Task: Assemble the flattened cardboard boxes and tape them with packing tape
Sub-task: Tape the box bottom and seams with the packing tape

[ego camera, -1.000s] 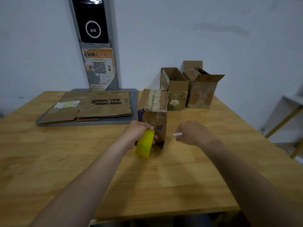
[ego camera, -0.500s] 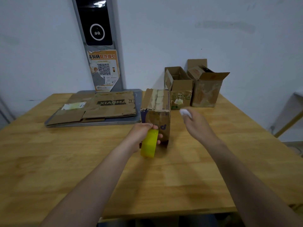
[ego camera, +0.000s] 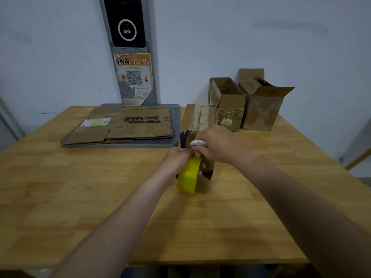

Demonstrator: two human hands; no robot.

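The cut could have gone wrong: with our two grips crowded together at the near face of the box (ego camera: 197, 119), the white cutter (ego camera: 198, 143) might have nicked a finger or torn the tape crooked. Our left grip (ego camera: 176, 163) was curled round the yellow tape roll (ego camera: 187, 175), just in front of the box; our right grip (ego camera: 218, 145) was clenched on the white cutter.

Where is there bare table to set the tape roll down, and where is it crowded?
Bare: the table's near half, the stretch left of the left hand up to the flattened cardboard, and right of the right hand. Crowded: far right, around the taped box and two open boxes.
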